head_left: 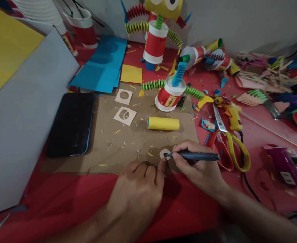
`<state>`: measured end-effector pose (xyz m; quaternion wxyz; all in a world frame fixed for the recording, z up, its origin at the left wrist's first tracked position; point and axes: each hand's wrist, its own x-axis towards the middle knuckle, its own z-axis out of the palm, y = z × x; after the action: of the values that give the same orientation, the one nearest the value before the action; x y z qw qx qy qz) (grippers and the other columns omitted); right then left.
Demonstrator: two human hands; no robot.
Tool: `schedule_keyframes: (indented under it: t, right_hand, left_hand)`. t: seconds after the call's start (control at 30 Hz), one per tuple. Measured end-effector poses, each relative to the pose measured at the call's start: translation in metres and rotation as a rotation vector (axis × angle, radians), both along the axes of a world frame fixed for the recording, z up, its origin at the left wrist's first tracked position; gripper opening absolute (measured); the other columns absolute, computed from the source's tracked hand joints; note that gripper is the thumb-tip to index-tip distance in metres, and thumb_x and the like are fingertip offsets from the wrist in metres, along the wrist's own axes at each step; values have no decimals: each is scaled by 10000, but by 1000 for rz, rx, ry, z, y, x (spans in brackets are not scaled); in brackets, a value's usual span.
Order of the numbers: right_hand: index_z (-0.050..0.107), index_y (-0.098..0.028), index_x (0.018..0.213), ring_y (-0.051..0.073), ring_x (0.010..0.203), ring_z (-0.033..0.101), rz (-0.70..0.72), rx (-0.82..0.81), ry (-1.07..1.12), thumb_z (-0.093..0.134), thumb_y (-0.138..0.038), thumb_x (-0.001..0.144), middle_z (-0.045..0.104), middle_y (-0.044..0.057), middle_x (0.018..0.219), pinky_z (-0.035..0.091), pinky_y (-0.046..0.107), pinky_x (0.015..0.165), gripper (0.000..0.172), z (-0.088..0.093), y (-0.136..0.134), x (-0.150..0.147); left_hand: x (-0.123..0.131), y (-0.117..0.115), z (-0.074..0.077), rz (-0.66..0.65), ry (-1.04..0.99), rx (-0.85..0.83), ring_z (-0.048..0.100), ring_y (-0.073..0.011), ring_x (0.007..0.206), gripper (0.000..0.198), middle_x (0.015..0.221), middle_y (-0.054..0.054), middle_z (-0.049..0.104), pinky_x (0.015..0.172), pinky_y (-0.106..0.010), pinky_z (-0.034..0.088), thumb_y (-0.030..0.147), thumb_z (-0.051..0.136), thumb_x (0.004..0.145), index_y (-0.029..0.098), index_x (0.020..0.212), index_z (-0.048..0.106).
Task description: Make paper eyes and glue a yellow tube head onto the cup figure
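Observation:
My right hand (199,165) grips a dark marker pen (200,156) in a writing hold. Its tip touches a black spot at the middle of a small white paper circle (161,154), which lies on the cardboard sheet (128,141). My left hand (140,184) rests at the cardboard's front edge with its fingers curled under, and its index fingertip pins the circle's lower edge. Just beyond lies a yellow paper tube (163,124). Two white paper squares with round holes, the nearer one (131,118) and the farther one (118,97), lie to the upper left.
A paper-cup figure (166,96) with folded green arms stands behind the tube. Scissors (231,148) and a yellow glue gun (234,116) lie right. A black phone (71,125), blue paper (100,67) and a yellow paper square (131,74) are left and behind. Another cup figure (155,44) stands farther back.

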<state>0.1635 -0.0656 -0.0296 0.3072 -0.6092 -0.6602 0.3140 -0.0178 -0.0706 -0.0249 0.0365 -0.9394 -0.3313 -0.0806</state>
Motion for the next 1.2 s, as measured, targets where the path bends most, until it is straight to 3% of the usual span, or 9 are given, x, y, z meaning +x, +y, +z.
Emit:
schedule_keyframes:
  t: [1.0,1.2]
  right_hand:
    - [600,-185,747,90,511,505,-11,-24,33,567,-205,784,610,-10,646,399,203,452,54,-2,0,0]
    - [592,-191,738,112,575,540,-66,-4,68,563,-185,778,604,-7,665,423,224,506,50,0,0,2]
  left_hand:
    - [-1,0,2,-3,25,-67,548,-158,537,347,612,-4,584,510,-300,400,38,419,820,98,1122,579]
    - [-1,0,3,11,56,-101,550,-152,557,373,618,-5,589,541,-295,407,29,421,804,113,1137,569]
